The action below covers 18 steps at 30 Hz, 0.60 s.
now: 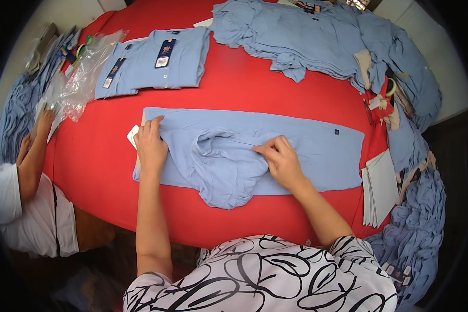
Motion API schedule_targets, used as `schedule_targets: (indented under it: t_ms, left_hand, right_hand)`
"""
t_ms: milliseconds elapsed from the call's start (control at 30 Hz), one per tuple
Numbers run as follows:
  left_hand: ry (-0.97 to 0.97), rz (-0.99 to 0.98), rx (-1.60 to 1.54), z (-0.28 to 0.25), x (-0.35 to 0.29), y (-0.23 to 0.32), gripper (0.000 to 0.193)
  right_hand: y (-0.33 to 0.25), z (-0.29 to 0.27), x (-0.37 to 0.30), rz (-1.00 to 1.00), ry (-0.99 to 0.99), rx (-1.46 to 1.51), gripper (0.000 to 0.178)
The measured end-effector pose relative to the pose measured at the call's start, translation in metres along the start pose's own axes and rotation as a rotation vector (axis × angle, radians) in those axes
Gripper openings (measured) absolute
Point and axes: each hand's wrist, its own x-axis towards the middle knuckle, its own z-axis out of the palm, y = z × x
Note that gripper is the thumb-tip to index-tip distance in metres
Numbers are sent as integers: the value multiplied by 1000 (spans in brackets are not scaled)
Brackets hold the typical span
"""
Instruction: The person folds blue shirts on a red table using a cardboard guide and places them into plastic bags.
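Observation:
A light-blue shirt lies lengthwise across the red cloth in front of me, its body folded into a long strip. One loose, crumpled part of it, apparently a sleeve, is laid over the middle and droops past the near edge. My left hand is at the shirt's left end, its bent fingers gripping the fabric near the far corner. With thumb and fingertips together, my right hand pinches the crumpled fabric near the middle. A white piece sticks out beside my left hand; its kind is unclear.
Folded blue shirts with dark tags lie at the far left, beside clear plastic bags. A co-worker's hand is at the left edge. Blue garments are piled far right; white sheets lie right.

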Motion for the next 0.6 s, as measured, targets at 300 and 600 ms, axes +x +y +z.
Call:
schedule_targets:
  t_ms: [300,600]
  left_hand:
    - [-189,-51,-712,6,4,-6,28]
    - [43,-155,-658,2,0,-19,40]
  right_hand:
    - [-53,-1,-18,315,11,304,40]
    - [-13,19,23,235,252,95,45]
